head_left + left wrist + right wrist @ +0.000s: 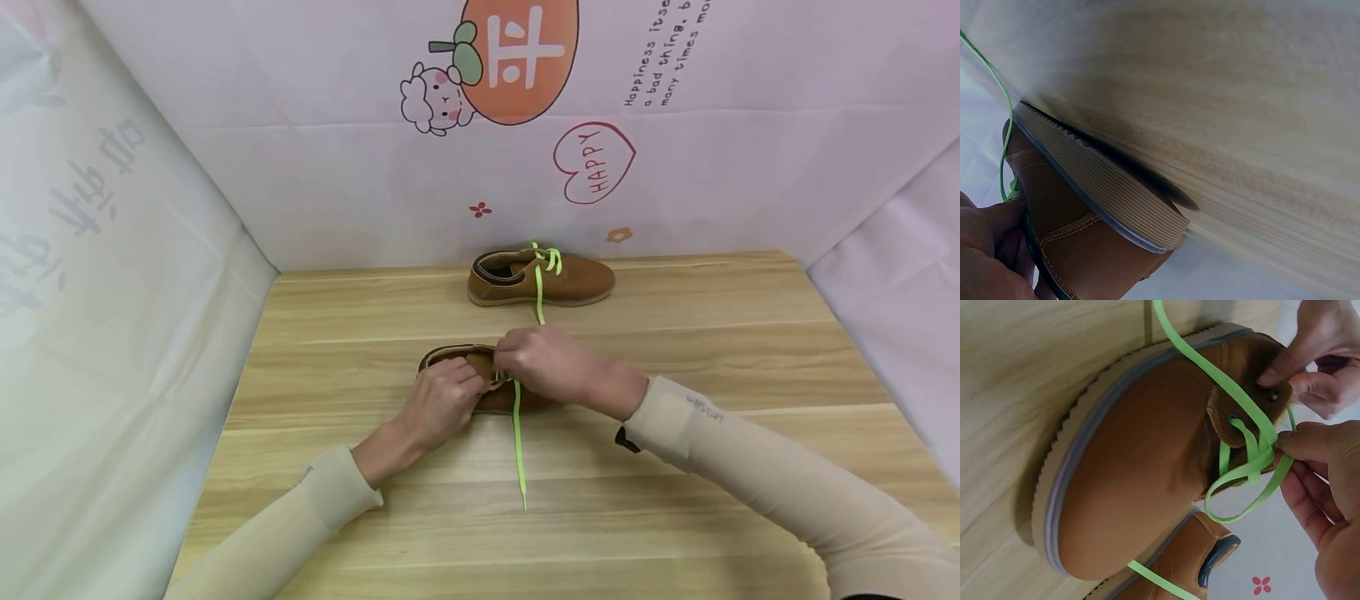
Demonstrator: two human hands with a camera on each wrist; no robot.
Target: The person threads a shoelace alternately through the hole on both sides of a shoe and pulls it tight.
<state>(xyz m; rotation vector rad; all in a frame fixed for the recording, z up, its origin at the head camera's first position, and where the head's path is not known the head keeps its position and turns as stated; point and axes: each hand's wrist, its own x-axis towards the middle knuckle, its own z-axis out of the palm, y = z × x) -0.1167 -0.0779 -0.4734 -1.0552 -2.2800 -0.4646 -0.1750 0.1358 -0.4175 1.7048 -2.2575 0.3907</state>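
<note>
A brown leather shoe (536, 402) stands on the wooden table, toe to the right. Its bright green shoelace (1235, 392) runs through an eyelet, and one end (519, 450) trails down toward the table's near side. My left hand (448, 396) is at the shoe's opening; in the right wrist view its thumb and fingers pinch the eyelet flap (1264, 395). Beside it, my right hand (1329, 469) pinches the lace close to the flap, where a loop of lace hangs. An unthreaded eyelet (1274, 396) shows on the flap. In the head view, both hands partly hide the shoe.
Farther back, near the wall, stands the matching brown shoe (581, 281) with its own green lace, one end lying toward me. White printed cloth (337, 192) lines the back and sides around the wooden table (322, 333).
</note>
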